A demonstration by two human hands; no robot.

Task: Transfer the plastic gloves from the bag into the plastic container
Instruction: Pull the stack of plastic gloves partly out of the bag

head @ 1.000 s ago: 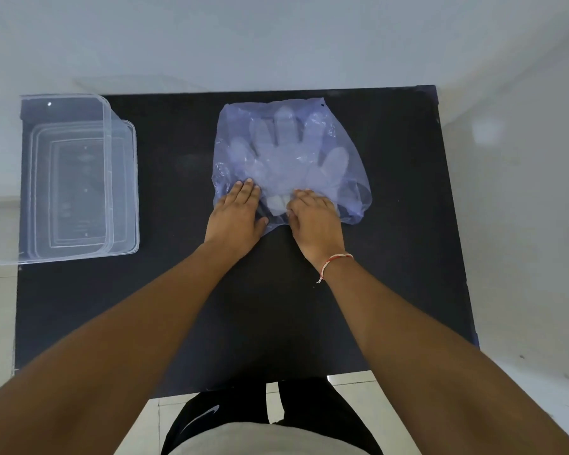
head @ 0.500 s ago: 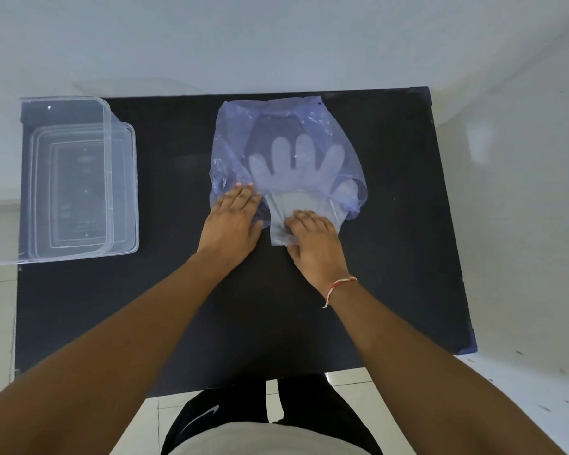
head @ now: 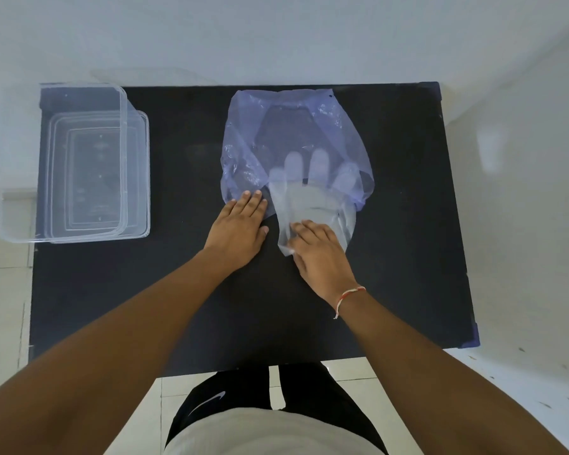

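A thin bluish plastic bag (head: 276, 126) lies flat on the black table (head: 408, 224), its mouth towards me. A stack of clear plastic gloves (head: 312, 198) sticks halfway out of that mouth, fingertips still inside the bag. My left hand (head: 240, 228) presses flat on the bag's near left edge. My right hand (head: 319, 254) pinches the cuff end of the gloves, just outside the bag. The clear plastic container (head: 79, 159) stands empty at the table's far left, apart from both hands.
A clear lid (head: 142, 172) lies under or beside the container, jutting out on its right side. The table's near edge (head: 243, 366) is close to my body. White wall lies behind, pale tiled floor around the table.
My right hand has drawn the gloves towards me, so more of them lies outside the bag. My left hand stays pressed on the bag, whose far part now looks emptied.
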